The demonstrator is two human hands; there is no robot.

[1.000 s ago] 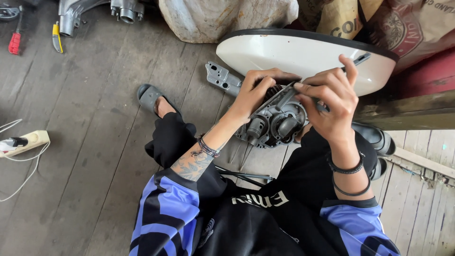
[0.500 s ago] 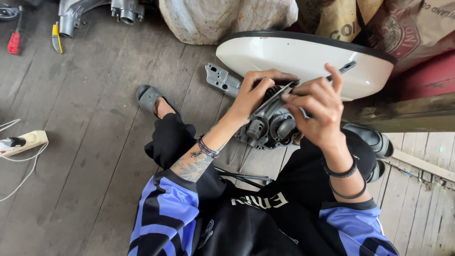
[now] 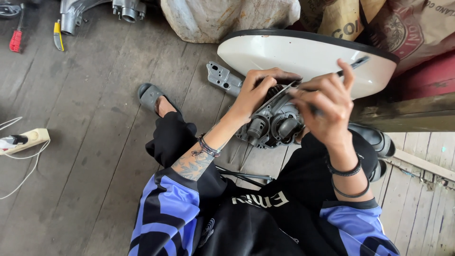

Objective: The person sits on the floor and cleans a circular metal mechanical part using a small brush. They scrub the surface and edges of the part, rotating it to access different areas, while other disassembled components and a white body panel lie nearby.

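Worn plank floor (image 3: 95, 142), sacks (image 3: 227, 16) behind, person seated low. Left hand (image 3: 253, 92) clamped over top of grey engine block (image 3: 272, 125), steadying it above floor between knees. Right hand (image 3: 327, 102) pinched shut on thin metal tool (image 3: 348, 66), shaft angled into block just beside left fingers. White cover (image 3: 303, 54) directly behind grip, screwdrivers (image 3: 16, 40) well apart

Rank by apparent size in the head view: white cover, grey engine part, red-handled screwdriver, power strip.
1. white cover
2. grey engine part, partly hidden by the hands
3. power strip and red-handled screwdriver: look alike, both cropped, unranked
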